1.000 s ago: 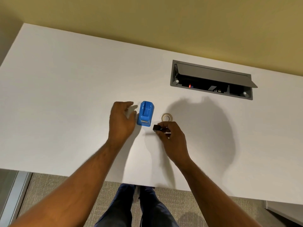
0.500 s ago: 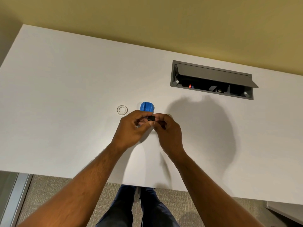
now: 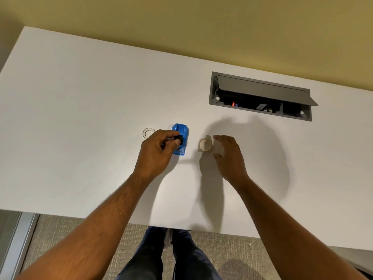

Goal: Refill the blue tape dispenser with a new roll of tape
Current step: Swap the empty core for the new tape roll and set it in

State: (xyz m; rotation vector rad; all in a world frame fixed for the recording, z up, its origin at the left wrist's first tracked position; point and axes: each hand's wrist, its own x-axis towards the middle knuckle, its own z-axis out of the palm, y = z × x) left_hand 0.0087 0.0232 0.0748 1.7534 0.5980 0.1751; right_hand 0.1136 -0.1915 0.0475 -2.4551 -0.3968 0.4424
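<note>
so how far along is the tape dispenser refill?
Done: an empty clear ring, likely the spent core, lies on the white table left of the blue plastic tape dispenser. In hand: the left hand pinches a small black spindle piece; the right hand reaches, open, toward the new whitish tape roll. Left: fit the roll on the spindle and seat it.
</note>
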